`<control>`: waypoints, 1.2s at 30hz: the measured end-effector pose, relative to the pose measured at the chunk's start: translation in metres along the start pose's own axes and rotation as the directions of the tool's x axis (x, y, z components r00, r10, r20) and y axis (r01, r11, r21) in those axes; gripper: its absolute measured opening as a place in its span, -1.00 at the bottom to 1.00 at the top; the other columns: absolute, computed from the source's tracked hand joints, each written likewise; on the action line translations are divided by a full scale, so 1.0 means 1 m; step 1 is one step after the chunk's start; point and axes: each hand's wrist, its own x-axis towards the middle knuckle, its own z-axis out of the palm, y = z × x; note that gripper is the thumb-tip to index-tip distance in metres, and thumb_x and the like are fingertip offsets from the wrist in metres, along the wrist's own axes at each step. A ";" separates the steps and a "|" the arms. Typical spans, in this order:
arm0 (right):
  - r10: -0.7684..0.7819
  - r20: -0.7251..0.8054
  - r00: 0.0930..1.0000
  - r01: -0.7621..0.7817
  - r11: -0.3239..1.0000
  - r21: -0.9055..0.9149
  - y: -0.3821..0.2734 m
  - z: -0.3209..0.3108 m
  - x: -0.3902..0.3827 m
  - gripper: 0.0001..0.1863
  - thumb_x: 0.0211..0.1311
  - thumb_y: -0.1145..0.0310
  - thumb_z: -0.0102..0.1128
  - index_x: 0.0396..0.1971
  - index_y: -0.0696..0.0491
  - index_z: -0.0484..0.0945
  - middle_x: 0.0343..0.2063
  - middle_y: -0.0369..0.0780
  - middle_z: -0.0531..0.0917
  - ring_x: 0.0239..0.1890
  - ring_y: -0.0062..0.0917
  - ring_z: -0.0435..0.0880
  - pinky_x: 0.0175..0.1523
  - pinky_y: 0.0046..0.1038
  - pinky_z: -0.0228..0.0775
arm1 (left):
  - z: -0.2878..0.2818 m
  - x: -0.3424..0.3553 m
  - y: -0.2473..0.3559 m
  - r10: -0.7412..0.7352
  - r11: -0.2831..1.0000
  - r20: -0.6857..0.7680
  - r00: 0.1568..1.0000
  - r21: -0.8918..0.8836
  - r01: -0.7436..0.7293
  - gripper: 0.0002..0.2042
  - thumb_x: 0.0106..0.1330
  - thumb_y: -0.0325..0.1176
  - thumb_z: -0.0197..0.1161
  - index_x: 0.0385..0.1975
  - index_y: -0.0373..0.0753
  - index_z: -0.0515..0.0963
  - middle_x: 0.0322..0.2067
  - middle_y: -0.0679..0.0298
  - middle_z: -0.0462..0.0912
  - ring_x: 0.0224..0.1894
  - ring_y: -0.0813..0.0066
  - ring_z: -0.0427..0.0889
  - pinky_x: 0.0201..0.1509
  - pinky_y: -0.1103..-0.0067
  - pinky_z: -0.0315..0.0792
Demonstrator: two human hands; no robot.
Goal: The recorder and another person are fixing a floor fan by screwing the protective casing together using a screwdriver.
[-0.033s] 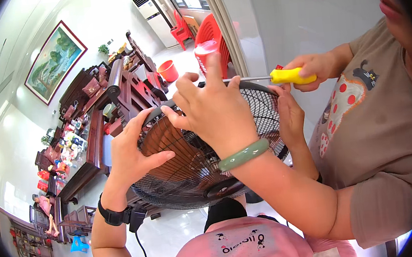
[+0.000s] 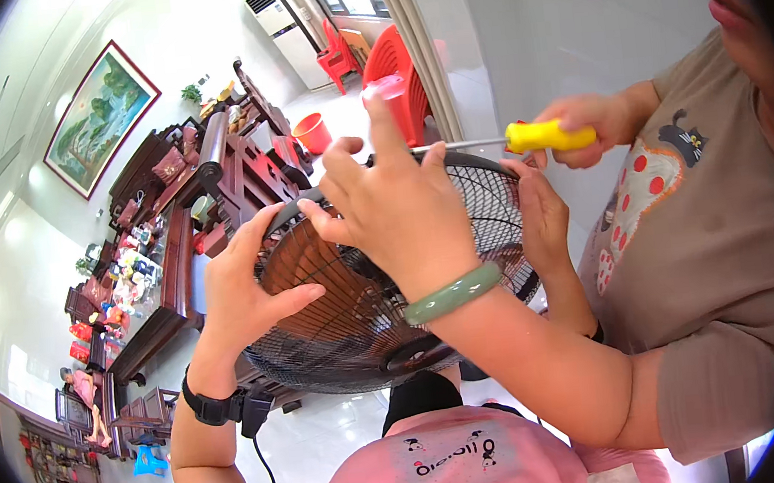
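Note:
A black round fan cage (image 2: 322, 341), with orange-brown blades showing through its wires, is held up before me. My left hand (image 2: 247, 292) grips its upper left rim, thumb stretched across the wires. My right hand (image 2: 543, 217) grips the right side of the rim. A co-worker's left hand (image 2: 394, 213), with a green bangle (image 2: 453, 293), reaches over the cage's top, one finger raised. The co-worker's right hand (image 2: 594, 114) holds a yellow-handled screwdriver (image 2: 552, 136), its shaft lying level along the top rim; the tip is hidden.
A co-worker in brown (image 2: 703, 230) stands close at the right. Dark wooden furniture (image 2: 178, 248) with a cluttered table top fills the left. Red stacked chairs (image 2: 393, 59) and a red bucket (image 2: 311, 132) stand behind. A seated person (image 2: 85, 392) is at the far left, near a blue stool (image 2: 147, 460).
The co-worker's left hand and bangle have shifted slightly up and to the left. The top of the fan cage has moved very slightly with them. Both my hands keep their grip.

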 end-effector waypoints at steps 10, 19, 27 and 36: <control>-0.107 -0.133 0.985 0.138 0.957 0.256 -0.031 -0.010 0.022 -0.86 0.25 0.29 0.21 -0.28 -0.04 0.68 -0.33 -0.29 0.68 -0.12 -0.39 0.63 0.02 -0.40 0.47 | 0.000 -0.002 -0.007 -0.022 1.000 0.029 0.999 -0.009 0.022 -0.10 -0.16 -0.06 0.69 0.24 -0.32 0.47 -0.07 0.07 0.71 -0.14 0.22 0.75 -0.05 0.42 0.57; 0.015 -0.239 0.971 0.005 0.996 0.084 -0.035 -0.005 0.007 -0.83 0.28 0.26 0.17 -0.45 -0.05 0.67 -0.44 -0.30 0.66 -0.18 -0.44 0.62 0.06 -0.48 0.44 | -0.003 -0.004 0.013 -0.033 0.997 -0.034 0.999 -0.076 0.030 -0.09 -0.12 0.04 0.67 0.23 -0.37 0.47 -0.06 0.04 0.71 -0.11 0.21 0.75 -0.01 0.43 0.58; 0.050 -0.253 0.966 0.024 0.960 0.281 -0.028 -0.020 0.003 -0.86 0.30 0.31 0.17 -0.46 -0.05 0.62 -0.44 -0.32 0.65 -0.20 -0.46 0.63 0.03 -0.48 0.45 | -0.006 -0.007 0.019 -0.011 0.997 -0.052 0.999 -0.082 0.007 -0.08 -0.12 0.04 0.67 0.24 -0.35 0.46 -0.04 0.03 0.70 -0.09 0.18 0.75 -0.01 0.43 0.59; -0.059 -0.199 0.978 0.034 0.991 -0.128 -0.030 -0.018 0.008 -0.80 0.41 0.21 0.17 -0.40 -0.04 0.61 -0.42 -0.33 0.59 -0.19 -0.54 0.59 0.09 -0.51 0.36 | -0.015 -0.005 0.024 0.015 0.997 -0.063 0.998 -0.069 -0.019 -0.07 -0.13 0.06 0.67 0.26 -0.28 0.45 -0.02 0.04 0.70 -0.08 0.07 0.75 -0.07 0.40 0.60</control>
